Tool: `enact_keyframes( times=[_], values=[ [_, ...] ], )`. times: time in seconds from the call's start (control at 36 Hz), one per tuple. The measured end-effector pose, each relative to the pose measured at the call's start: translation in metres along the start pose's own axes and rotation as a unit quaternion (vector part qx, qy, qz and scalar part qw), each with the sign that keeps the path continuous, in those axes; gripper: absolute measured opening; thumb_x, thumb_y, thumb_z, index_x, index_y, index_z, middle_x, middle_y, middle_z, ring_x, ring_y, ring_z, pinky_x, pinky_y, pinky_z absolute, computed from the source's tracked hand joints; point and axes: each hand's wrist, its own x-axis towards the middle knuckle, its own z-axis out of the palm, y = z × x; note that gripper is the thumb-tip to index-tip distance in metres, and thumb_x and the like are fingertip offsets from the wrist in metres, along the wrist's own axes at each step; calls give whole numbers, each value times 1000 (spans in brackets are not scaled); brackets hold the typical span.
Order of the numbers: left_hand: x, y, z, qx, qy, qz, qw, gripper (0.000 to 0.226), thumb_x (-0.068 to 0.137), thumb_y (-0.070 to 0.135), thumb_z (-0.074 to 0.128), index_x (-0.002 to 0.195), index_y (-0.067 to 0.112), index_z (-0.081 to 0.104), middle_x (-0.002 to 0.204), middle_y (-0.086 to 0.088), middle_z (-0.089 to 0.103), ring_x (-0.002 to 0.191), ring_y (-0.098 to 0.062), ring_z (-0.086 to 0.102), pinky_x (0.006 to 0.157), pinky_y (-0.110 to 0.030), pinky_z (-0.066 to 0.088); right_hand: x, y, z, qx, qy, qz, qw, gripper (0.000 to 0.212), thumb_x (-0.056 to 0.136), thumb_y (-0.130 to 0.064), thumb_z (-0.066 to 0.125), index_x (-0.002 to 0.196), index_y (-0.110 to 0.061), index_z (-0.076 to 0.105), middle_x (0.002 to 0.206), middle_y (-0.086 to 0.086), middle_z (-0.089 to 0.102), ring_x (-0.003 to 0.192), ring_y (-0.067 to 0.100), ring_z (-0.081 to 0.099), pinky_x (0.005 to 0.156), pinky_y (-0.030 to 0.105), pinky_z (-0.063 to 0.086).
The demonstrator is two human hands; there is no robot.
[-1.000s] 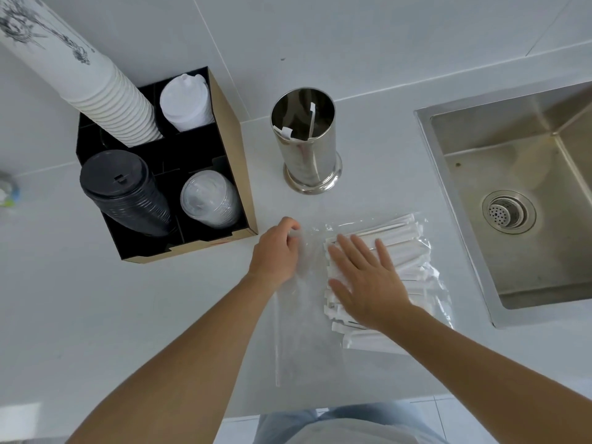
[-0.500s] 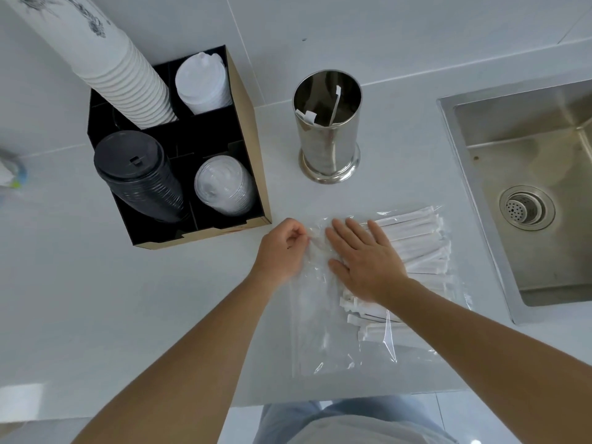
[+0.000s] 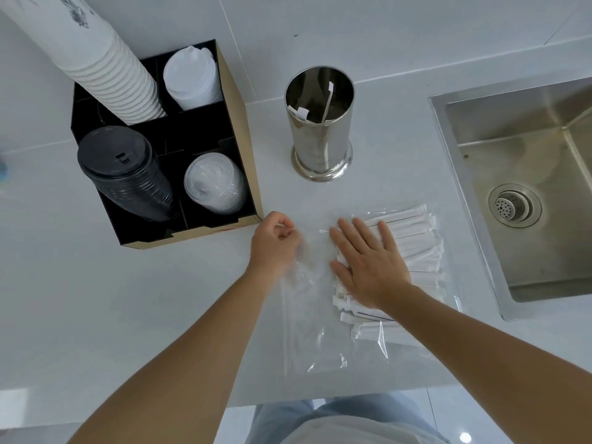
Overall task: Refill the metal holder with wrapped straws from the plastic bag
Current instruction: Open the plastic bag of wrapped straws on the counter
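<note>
A clear plastic bag (image 3: pixel 320 334) lies flat on the white counter, with several white wrapped straws (image 3: pixel 419 241) inside its right half. My right hand (image 3: pixel 368 264) lies flat on the bag over the straws, fingers spread. My left hand (image 3: pixel 275 245) pinches the bag's upper left edge with curled fingers. Behind the bag stands the shiny metal holder (image 3: pixel 320 129), upright, with two or three wrapped straws leaning inside it.
A black and brown organiser box (image 3: pixel 237 129) at the left holds stacked paper cups, white lids, black lids and clear lids. A steel sink (image 3: pixel 525 193) is sunk into the counter at the right. The counter's front edge runs just below the bag.
My left hand has shifted slightly left along the bag's edge, and my right hand has slid a little over the straws. The head camera has drifted, so everything sits further right and lower.
</note>
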Motion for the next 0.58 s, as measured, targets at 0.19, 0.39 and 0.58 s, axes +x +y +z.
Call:
enact_keyframes(
  times=[0.19,0.39,0.58],
  values=[
    [-8,0,-10,-86,-26,-60,994,12,79,11,68,68,13,73,63,2,67,59,-9,60,59,-19,49,-1,1,1,-4,1,0,1000,68,96,-54,8,156,-23,17,165,-1,16,152,23,10,120,52,-3],
    [-12,1,5,39,48,-8,998,17,73,14,70,67,29,65,70,12,68,64,-1,63,55,-8,46,0,0,0,-9,0,-2,1000,69,95,-55,5,157,-24,12,165,-2,10,152,21,4,120,51,-6],
    [-10,-18,-21,-16,59,-40,997,28,83,-1,62,69,22,68,67,1,70,73,-21,73,67,-30,55,1,1,3,-13,4,-2,1000,69,95,-55,2,157,-26,7,166,-4,7,152,20,1,119,50,-8]
  ],
)
